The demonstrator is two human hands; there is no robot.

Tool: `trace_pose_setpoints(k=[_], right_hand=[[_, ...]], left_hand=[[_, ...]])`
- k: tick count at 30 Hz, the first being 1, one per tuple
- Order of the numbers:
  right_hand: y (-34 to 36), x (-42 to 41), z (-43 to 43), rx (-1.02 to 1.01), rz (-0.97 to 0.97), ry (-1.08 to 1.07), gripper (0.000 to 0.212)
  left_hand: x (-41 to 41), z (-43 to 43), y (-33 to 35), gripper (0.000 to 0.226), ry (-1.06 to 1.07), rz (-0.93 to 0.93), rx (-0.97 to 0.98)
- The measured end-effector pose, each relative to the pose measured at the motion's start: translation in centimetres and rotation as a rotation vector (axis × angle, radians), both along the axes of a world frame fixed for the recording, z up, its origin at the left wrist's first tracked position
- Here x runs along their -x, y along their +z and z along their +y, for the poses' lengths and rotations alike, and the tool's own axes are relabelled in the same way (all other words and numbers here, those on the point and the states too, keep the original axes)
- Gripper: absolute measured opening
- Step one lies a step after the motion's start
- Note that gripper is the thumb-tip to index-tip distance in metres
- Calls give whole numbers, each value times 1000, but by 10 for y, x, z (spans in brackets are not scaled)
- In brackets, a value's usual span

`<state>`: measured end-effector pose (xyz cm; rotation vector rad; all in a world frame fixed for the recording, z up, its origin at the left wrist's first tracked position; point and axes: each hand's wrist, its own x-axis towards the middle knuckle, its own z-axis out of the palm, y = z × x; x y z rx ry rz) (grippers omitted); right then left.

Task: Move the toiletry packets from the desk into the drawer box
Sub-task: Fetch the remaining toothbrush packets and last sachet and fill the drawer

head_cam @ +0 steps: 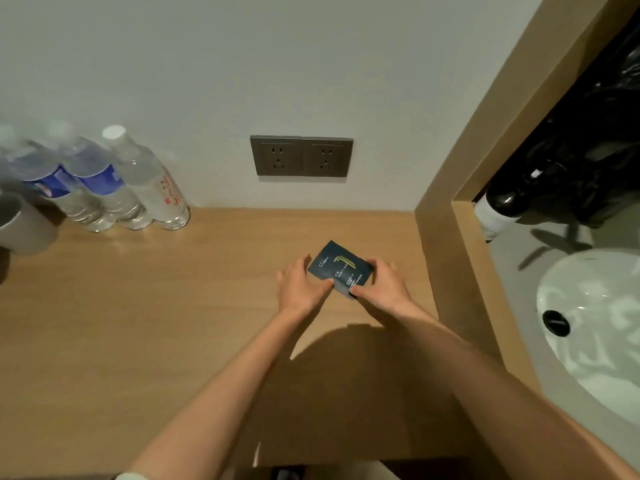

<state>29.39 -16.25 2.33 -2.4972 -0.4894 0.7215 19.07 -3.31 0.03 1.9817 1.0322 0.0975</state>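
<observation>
Gripping a small stack of dark blue toiletry packets point(337, 266) from 2 sides, the left hand point(300, 285) and right hand point(382, 284) meet near the right end of the wooden bench point(156, 306). Each hand's fingers curl round an edge of the stack, with the thumbs pressed on its near top face. Whether the stack rests on the bench or sits just above it cannot be told. 3 water bottles point(104, 181) stand at the back left against the wall, beside a grey cup point(20, 223). A socket plate point(301, 156) sits on the wall behind the hands.

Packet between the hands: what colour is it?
The packet is dark navy blue with a yellow mark and small pale print, clearest in the head view.
</observation>
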Motion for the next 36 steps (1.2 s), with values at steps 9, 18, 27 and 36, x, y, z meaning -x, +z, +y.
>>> trace_pose_setpoints(k=[9,18,27,36], right_hand=[[-17,-18,18,88,12,-58,89],[-8,-11,11,49,10,-50,31],[75,28,-34,-288,77,-55,12],[159,87,-138,-532,-8,-255,6]], left_hand=[[-33,10,-21,64,-35,-5,56],[-37,22,5,13,-83,-140,309],[1,7,95,10,-125,-300,443],[35,-65,171,15,-341,-382,515]])
